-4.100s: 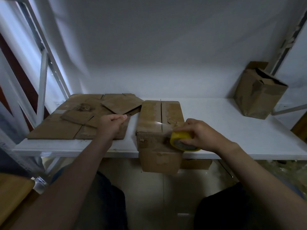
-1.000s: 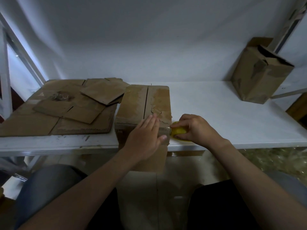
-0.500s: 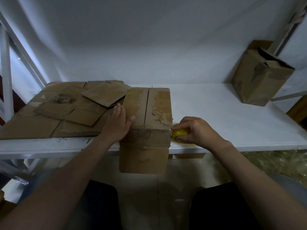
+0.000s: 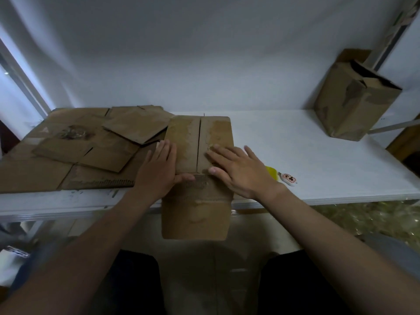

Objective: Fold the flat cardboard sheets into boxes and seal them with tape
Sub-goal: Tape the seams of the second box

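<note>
Box: cardboard box (image 4: 195,219) overhanging the table's (image 4: 318,155) front edge, seam up.
Hands: left hand (image 4: 159,171) and right hand (image 4: 238,169) lie flat, pressing the flaps and gripping nothing.
Risk: pressing the overhung end could tip it off; once released, the flaps may spring apart.

Spotted the box (image 4: 197,142) at the desk's (image 4: 306,155) front edge, hanging over it. Caught the left hand (image 4: 159,172) at its left side, the right hand (image 4: 241,171) flat on top. Found the flat sheets (image 4: 79,151) stacked left, the tape roll (image 4: 271,173) just right of that hand, an open box (image 4: 350,105) back right.

red characters on small white tag (image 4: 288,178), too blurred to read
</note>
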Tool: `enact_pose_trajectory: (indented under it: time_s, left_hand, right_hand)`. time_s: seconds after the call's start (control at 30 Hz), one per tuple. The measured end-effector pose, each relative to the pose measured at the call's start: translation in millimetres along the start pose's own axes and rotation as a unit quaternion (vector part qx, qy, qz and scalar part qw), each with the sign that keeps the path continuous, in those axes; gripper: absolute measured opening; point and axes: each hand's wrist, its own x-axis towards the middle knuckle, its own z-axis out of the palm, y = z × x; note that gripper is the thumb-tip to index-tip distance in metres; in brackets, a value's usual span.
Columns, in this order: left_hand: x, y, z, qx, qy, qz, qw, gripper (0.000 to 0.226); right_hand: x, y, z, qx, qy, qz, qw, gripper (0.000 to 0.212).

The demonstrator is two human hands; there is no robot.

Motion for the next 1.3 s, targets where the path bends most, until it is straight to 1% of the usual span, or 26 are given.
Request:
enact_pose_trajectory:
  time_s: [0.07,0.17,0.23,0.3,0.33,0.4,0.43,0.5,0.53,0.6,0.63,0.67,0.73,0.77,0.83,0.97,1.03,1.1,1.2,1.23,1.3]
  left_hand:
    - [1,-3,1,-0.046,0.002,0.019,0.999,0.129]
    - [-2,-12,3,-0.159,0.002,0.044,0.986,0.121]
    - [-6,-20,7,-0.278,-0.001,0.027,0.960,0.118]
    - [-10,-25,12,-0.389,0.006,0.010,0.921,0.119]
    - [-13,-25,14,-0.425,0.017,0.000,0.905,0.119]
    - [-21,-19,21,-0.465,0.045,-0.039,0.883,0.115]
    - [-26,-12,24,-0.476,0.058,-0.073,0.874,0.112]
    - [-35,2,30,-0.495,0.079,-0.138,0.854,0.101]
    - [-38,8,32,-0.499,0.085,-0.158,0.848,0.094]
    - [-41,16,36,-0.469,0.088,-0.184,0.859,0.083]
    - [-42,18,36,-0.440,0.083,-0.195,0.873,0.083]
    - [-42,18,36,-0.402,0.075,-0.207,0.889,0.088]
    - [-43,18,36,-0.314,0.049,-0.224,0.921,0.106]
    - [-44,19,36,-0.276,0.043,-0.227,0.933,0.112]
    - [-46,19,38,-0.223,0.052,-0.224,0.947,0.117]
    - [-55,28,38,-0.146,0.091,-0.223,0.959,0.114]
    - [-61,37,36,-0.094,0.116,-0.199,0.969,0.108]
    - [-65,46,34,-0.034,0.143,-0.160,0.976,0.105]
    - [-64,60,21,0.008,0.158,-0.127,0.979,0.104]
    - [-61,65,15,0.010,0.160,-0.120,0.980,0.103]
    - [-55,77,5,0.002,0.159,-0.116,0.980,0.104]
  right_hand:
    - [17,-15,8,-0.028,0.006,-0.020,0.999,0.076]
    - [35,-25,23,-0.065,-0.019,-0.039,0.997,0.088]
    - [39,-24,31,-0.085,-0.031,-0.048,0.995,0.093]
    - [39,-20,34,-0.094,-0.027,-0.055,0.994,0.091]
    - [39,-19,35,-0.100,-0.025,-0.059,0.993,0.089]
    - [40,-20,36,-0.115,-0.027,-0.062,0.991,0.088]
    - [40,-21,37,-0.120,-0.028,-0.060,0.991,0.087]
    - [41,-23,38,-0.128,-0.028,-0.055,0.990,0.086]
    - [41,-23,38,-0.131,-0.029,-0.053,0.990,0.086]
    - [41,-23,38,-0.136,-0.032,-0.050,0.989,0.085]
    - [41,-23,38,-0.140,-0.037,-0.048,0.988,0.085]
    - [42,-23,38,-0.143,-0.041,-0.047,0.988,0.085]
    - [43,-24,38,-0.144,-0.047,-0.044,0.988,0.084]
    - [42,-24,38,-0.144,-0.048,-0.043,0.987,0.084]
    - [41,-25,37,-0.146,-0.049,-0.040,0.987,0.084]
    - [37,-24,29,-0.139,-0.045,-0.044,0.988,0.088]
    - [27,-19,21,-0.113,-0.018,-0.043,0.993,0.087]
    - [11,-10,9,-0.065,0.026,-0.030,0.997,0.087]
    - [-18,15,-8,-0.024,0.062,0.016,0.998,0.087]
    - [-27,24,-13,-0.017,0.060,0.037,0.997,0.087]
    - [-41,41,-18,0.011,0.023,0.086,0.996,0.087]
